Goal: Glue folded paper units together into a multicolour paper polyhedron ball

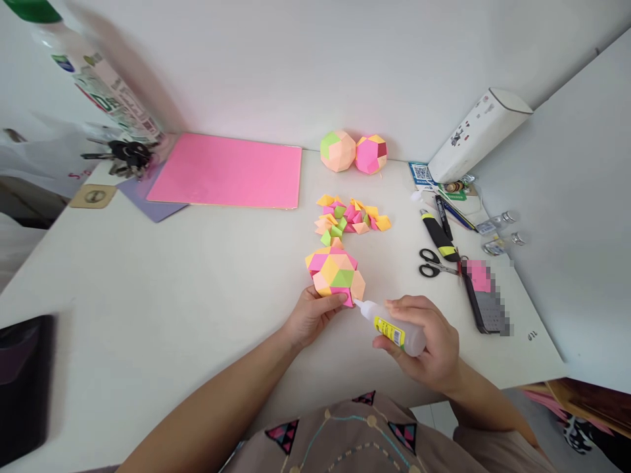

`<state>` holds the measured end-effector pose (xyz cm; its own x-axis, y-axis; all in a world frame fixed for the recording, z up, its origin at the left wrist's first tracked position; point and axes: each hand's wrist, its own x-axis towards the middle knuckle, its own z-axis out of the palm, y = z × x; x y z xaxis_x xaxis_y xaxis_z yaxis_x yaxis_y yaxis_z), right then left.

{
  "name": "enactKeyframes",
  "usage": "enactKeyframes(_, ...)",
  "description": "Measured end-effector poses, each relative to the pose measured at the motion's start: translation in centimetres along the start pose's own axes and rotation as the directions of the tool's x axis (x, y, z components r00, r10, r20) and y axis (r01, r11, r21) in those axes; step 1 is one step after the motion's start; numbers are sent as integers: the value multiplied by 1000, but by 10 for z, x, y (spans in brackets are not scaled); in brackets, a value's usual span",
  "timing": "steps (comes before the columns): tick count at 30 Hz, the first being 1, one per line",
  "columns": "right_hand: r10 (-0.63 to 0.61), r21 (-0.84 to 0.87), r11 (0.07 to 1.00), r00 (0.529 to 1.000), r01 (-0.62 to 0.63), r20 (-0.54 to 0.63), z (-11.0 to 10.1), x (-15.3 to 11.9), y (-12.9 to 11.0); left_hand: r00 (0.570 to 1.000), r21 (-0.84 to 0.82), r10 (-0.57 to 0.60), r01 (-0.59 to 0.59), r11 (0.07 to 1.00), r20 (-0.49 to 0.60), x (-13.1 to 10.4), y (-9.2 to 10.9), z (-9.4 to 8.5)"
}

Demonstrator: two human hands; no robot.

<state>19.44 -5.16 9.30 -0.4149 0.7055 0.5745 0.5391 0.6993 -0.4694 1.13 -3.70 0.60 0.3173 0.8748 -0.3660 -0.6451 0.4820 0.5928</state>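
"One faceted paper ball in pink, green and orange (337,270): where?"

"Just nearer me than the colourful pile of folded-paper pieces (352,220). I'd squeeze lightly, steadying the edge beside the nozzle."

"Hands?"

"My left hand (308,318) pinches the ball's lower edge; my right hand (438,341), nearer me and rightward of the pile, grips a translucent, yellow-labelled plastic bottle (389,330)."

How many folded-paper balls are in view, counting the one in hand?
3. A peach-and-green ball and a mostly pink ball sit side by side near the wall; a multicoloured ball is in the left hand, partly covered by it.
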Motion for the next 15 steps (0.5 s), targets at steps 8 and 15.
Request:
enactKeyframes(8, 6, -14, 1000, 1000, -6, -21, 1, 0, 0, 1000, 4, -9, 9, 1000, 6, 0, 1, 1)
enactKeyframes(15, 3, -26, 1000, 1000, -3, 13, -3, 0, 0, 1000, -23, -13, 13, 1000, 2, 1, -1, -1)
